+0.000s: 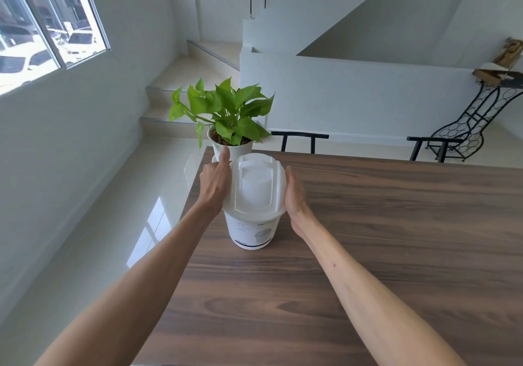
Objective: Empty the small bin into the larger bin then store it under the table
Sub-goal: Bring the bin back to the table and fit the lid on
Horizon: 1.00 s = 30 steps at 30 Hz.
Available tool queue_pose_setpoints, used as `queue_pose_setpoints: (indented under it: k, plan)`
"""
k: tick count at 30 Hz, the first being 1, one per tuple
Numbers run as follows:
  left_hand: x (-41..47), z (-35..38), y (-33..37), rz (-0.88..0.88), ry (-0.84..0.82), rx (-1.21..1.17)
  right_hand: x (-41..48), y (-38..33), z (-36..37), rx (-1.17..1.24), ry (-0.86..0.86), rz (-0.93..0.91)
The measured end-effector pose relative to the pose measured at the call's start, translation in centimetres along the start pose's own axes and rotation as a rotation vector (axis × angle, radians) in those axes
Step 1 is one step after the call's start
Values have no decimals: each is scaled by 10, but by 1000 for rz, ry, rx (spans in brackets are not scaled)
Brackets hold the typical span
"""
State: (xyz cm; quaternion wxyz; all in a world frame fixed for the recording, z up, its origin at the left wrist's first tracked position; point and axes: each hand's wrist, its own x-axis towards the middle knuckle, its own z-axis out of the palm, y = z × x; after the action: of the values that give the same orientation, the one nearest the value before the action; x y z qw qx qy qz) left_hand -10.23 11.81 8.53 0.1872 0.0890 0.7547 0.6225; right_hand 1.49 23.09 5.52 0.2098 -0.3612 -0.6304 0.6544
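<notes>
A small white bin (250, 230) with a swing lid (256, 186) stands upright on the dark wooden table (368, 252), near its far left corner. A label is printed on its front. My left hand (216, 187) presses flat against the left side of the lid rim, thumb pointing up. My right hand (295, 193) lies against the right side of the rim, fingers straight. Both hands clasp the bin at its top. No larger bin is in sight.
A potted green plant (226, 116) in a white pot stands just behind the bin at the table's corner. Two black chair backs (300, 139) show past the far edge. A black metal stand (464, 128) is at the right. Tiled floor and stairs lie to the left.
</notes>
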Motion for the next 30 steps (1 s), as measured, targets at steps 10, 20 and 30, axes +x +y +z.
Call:
queue_pose_setpoints:
  k: [10,20,30]
  plan:
    - [3,-4,-26,45,-145,-50,-1,14,9,93,128,13]
    - [6,2,-28,8,-110,-69,9,20,10,158,180,-26]
    - [-7,-2,-21,-23,-100,-75,-2,15,5,131,80,-11]
